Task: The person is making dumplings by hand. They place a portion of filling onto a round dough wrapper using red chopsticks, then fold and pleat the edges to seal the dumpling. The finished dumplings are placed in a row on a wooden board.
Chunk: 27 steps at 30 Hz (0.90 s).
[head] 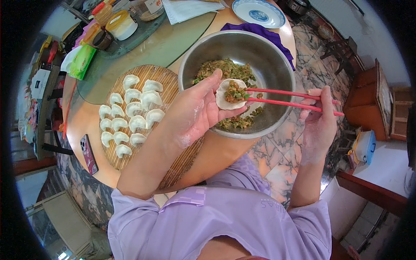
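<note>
My left hand (208,104) holds a round dumpling wrapper (221,97) on its fingers, over the near part of a steel bowl (279,65). A lump of chopped filling (234,92) with green bits sits on the wrapper. Red chopsticks (282,93) are gripped in my right hand (320,110), to the right of the bowl, and their tips touch the filling. More filling (227,69) lies in the bowl. Left of my left forearm, several folded dumplings (133,109) rest in rows on a round woven tray (169,113), which the forearm partly covers.
On the round table (224,152) lie a phone (88,154) at the left edge and a purple cloth (256,31) behind the bowl. A blue-and-white plate (259,13) sits at the back. Lidded tubs (122,25) and jars stand on the glass turntable (143,61).
</note>
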Each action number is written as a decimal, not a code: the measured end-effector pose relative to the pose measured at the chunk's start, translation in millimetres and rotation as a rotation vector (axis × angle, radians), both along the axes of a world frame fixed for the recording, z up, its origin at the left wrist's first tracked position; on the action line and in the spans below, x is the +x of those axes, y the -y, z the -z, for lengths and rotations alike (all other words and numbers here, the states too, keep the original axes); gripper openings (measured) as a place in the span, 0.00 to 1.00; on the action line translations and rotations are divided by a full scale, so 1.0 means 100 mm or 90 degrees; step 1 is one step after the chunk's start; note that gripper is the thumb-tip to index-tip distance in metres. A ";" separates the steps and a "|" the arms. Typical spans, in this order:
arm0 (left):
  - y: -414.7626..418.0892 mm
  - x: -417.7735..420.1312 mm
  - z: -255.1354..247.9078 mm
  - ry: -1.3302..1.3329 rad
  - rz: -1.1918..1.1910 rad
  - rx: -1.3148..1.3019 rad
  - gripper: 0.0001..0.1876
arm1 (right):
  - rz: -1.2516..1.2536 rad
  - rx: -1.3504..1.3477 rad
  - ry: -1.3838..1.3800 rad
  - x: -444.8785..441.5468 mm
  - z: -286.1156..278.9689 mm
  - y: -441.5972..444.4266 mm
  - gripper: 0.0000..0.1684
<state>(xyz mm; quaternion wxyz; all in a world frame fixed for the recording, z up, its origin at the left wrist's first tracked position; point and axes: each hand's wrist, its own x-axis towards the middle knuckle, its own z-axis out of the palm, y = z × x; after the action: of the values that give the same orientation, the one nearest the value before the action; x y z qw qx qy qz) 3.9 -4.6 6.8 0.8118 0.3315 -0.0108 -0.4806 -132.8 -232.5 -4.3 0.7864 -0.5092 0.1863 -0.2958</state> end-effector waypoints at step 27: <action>0.04 -0.04 0.03 0.028 0.039 0.038 0.21 | 0.049 0.016 0.037 0.01 -0.04 -0.02 0.23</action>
<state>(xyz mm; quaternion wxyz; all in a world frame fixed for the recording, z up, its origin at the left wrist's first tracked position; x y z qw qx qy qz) -0.4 -8.6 4.1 0.7860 0.3654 -0.0246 -0.4981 -131.6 -230.6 -0.5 0.7859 -0.4829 0.1869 -0.3380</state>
